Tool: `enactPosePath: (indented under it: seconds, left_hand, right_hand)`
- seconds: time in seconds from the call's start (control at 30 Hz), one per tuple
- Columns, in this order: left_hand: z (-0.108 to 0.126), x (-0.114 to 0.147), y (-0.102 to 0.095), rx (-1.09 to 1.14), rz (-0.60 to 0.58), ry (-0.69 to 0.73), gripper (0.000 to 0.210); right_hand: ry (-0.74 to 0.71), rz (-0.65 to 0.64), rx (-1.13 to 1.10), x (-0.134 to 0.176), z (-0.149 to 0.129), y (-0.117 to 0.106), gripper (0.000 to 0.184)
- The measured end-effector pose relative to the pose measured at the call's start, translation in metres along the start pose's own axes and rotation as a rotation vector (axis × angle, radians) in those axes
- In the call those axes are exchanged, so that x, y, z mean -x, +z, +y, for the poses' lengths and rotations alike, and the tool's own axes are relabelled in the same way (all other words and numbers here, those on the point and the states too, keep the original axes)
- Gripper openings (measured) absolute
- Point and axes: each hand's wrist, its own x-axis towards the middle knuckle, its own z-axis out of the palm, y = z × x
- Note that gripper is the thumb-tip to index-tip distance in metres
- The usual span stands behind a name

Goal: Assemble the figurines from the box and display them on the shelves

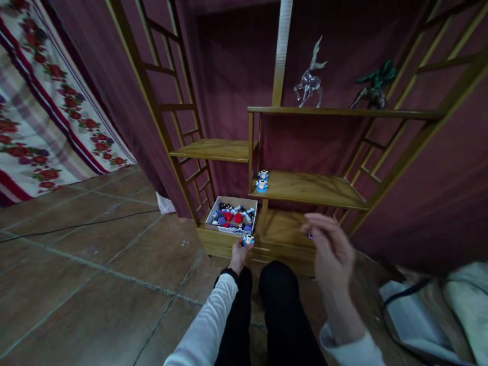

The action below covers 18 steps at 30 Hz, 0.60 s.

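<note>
My left hand (238, 255) is closed on a small blue-and-white figurine (248, 240), held just in front of the near edge of an open box (212, 216). The box sits on the low left shelf and holds several small figures in red, blue, black and white. My right hand (335, 249) is raised in front of the lower right shelf, fingers bent and smeared by motion. A tiny purple-and-white bit shows by its fingertips; whether they hold it I cannot tell. Two similar blue-and-white figurines (262, 185) stand at the left end of the middle shelf (312, 189).
A clear glass deer (309, 84) and a dark green statuette (375, 85) stand on the upper shelf (343, 113) of the wooden rack. Purple curtain hangs behind. A black cable (95, 222) crosses the tiled floor at left; a white box (414, 315) lies at right.
</note>
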Motion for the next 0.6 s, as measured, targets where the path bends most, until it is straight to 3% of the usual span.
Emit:
enactPosePath:
  seconds: [0.13, 0.27, 0.47, 0.6]
  left_hand:
    - [-0.002, 0.003, 0.003, -0.021, -0.042, 0.0, 0.028]
    - [-0.004, 0.004, 0.008, -0.095, -0.09, 0.022, 0.026]
    - [-0.005, 0.008, 0.013, -0.138, -0.182, 0.093, 0.026]
    - [-0.003, 0.012, 0.016, -0.132, -0.295, 0.109, 0.036]
  right_hand:
    - [0.4, -0.232, -0.031, 0.036, 0.091, 0.043, 0.025]
    - [0.533, -0.206, 0.005, 0.06, 0.163, 0.069, 0.035]
    - [0.666, -0.307, -0.131, 0.063, 0.199, 0.071, 0.035]
    - [0.798, -0.252, -0.256, 0.062, 0.207, 0.066, 0.043]
